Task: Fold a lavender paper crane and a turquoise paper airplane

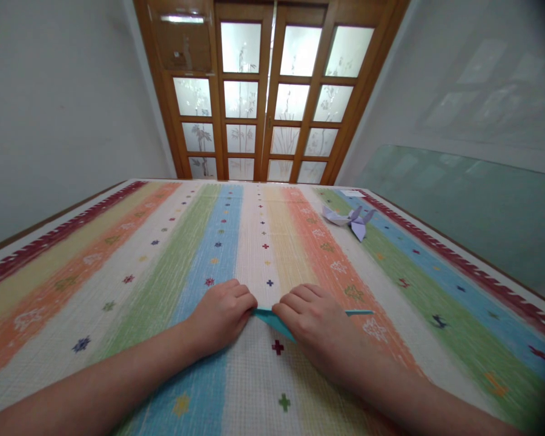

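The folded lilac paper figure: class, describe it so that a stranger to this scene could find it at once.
Start at the striped tablecloth and go to its far right part, near the dark red border. There lies the lilac paper figure, pointed wings spread, alone. Unlike the teal paper, it is pale and no hands touch it.

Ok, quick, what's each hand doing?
Left hand: curled, pressing the teal paper.
Right hand: curled, pressing the same paper.
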Available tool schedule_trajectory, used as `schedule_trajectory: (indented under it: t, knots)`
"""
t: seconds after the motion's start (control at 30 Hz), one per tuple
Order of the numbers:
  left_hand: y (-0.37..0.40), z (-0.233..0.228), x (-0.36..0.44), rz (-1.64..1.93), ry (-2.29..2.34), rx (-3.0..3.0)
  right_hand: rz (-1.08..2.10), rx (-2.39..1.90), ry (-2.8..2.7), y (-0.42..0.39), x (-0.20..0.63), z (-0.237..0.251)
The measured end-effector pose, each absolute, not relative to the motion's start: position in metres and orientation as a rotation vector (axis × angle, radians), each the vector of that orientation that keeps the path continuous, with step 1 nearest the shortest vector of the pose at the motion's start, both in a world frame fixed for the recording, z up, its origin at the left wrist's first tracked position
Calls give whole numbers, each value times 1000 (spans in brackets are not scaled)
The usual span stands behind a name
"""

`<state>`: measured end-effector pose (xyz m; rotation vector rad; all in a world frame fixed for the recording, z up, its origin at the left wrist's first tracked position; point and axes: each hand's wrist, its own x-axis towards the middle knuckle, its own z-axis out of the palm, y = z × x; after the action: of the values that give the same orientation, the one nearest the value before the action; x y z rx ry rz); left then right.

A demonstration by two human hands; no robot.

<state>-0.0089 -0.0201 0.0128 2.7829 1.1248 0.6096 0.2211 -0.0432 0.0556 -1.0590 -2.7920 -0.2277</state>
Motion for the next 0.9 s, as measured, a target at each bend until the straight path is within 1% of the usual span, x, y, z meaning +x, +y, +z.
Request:
schedule_trajectory:
  t: [0.23, 0.43, 0.63, 0.73, 0.9]
  knots:
    - [-20, 15, -13, 578, 1045, 2763, -95, -1170, -2803, -53, 218, 50]
    - [-18, 18, -17, 584, 922, 2766, 221, -1195, -2761, -50, 218, 52]
    - [-18, 18, -18, 540, 842, 2909, 439, -1184, -2672, -44, 220, 48]
    - [-20, 18, -18, 504, 821, 2984, 495, -1136, -2636, -43, 221, 43]
    - [-26, 19, -14, 493, 752, 3075, 499, -1097, -2602, -41, 224, 37]
